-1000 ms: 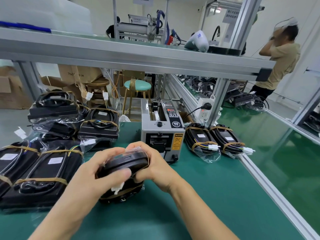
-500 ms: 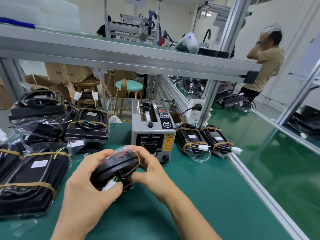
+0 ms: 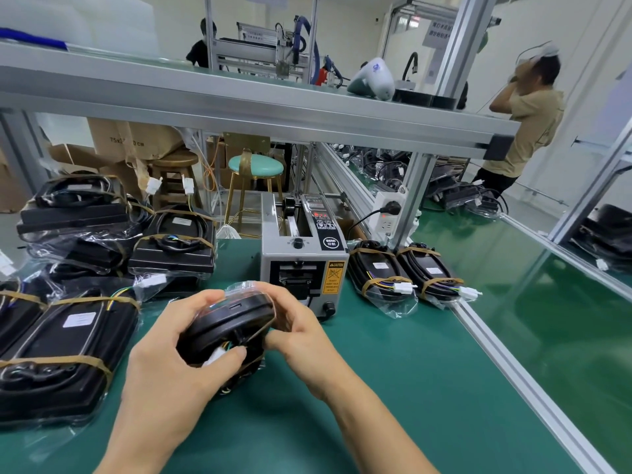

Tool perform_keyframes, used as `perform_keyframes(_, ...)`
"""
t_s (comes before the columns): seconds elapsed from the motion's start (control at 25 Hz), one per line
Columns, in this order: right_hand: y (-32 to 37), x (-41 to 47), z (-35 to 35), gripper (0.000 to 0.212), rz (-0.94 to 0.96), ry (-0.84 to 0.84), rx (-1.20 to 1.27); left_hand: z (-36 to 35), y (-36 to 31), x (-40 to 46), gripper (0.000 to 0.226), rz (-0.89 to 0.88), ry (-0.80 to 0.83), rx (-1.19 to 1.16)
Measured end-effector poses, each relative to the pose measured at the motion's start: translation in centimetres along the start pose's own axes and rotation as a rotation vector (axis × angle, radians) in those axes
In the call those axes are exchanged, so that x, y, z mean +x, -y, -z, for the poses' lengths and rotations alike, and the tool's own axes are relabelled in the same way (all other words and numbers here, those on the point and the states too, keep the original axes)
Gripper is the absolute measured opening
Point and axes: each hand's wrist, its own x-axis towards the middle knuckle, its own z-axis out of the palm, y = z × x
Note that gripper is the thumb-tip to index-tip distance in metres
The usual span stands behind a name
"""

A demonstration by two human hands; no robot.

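Your left hand (image 3: 171, 357) and right hand (image 3: 301, 333) both have fingers curled tight around the bagged black unit (image 3: 229, 323), held just above the green worktop (image 3: 393, 388), just in front of the tape dispenser (image 3: 302, 265).

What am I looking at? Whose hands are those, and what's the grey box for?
The picture comes from a camera worn on a person's head, looking down at their own hands. The left hand and right hand both grip a black part in a clear bag over the green table. The left thumb touches its white plug. Behind stands a grey machine with a caution sticker; it looks like a tape cutter. A pile of bagged parts lies on the left, a pair of bagged parts on the right.
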Motion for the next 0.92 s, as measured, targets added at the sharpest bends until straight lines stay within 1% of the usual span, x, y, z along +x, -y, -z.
perform_keyframes(0.08, -0.1, 0.0, 0.0, 0.067, -0.011, -0.065, -0.016, -0.1, 0.1, -0.2, 0.068, -0.005, -0.023, -0.002)
perform_keyframes(0.12, -0.2, -0.1, 0.4, 0.058, -0.02, -0.15, -0.039, -0.1, 0.2, -0.3, 0.07, -0.01, -0.051, 0.004)
perform_keyframes(0.24, -0.6, -0.5, 2.2, 0.022, -0.083, -0.508, -0.101, -0.2, 0.5, -0.7, 0.068, -0.029, -0.135, 0.042)
perform_keyframes(0.28, -0.7, -0.5, 2.9, 0.017, -0.098, -0.595, -0.114, -0.2, 0.5, -0.7, 0.069, -0.026, -0.142, 0.048)
perform_keyframes(0.36, -0.8, -0.1, 3.8, 0.018, -0.112, -0.697, -0.131, -0.5, 0.6, -0.7, 0.068, -0.025, -0.138, 0.063)
perform_keyframes(0.56, -0.2, 2.0, 3.6, 0.024, -0.152, -0.764, -0.184, -0.8, 0.4, -0.9, 0.066, -0.038, -0.122, 0.09)
perform_keyframes(0.72, -0.3, 3.3, 2.9, 0.028, -0.246, -0.802, -0.197, -0.9, 0.2, -1.1, 0.066, -0.04, -0.112, 0.097)
perform_keyframes(0.92, -0.5, 4.8, 2.5, 0.016, -0.315, -0.911, -0.132, -1.0, -0.2, -1.2, 0.063, -0.032, -0.113, 0.067)
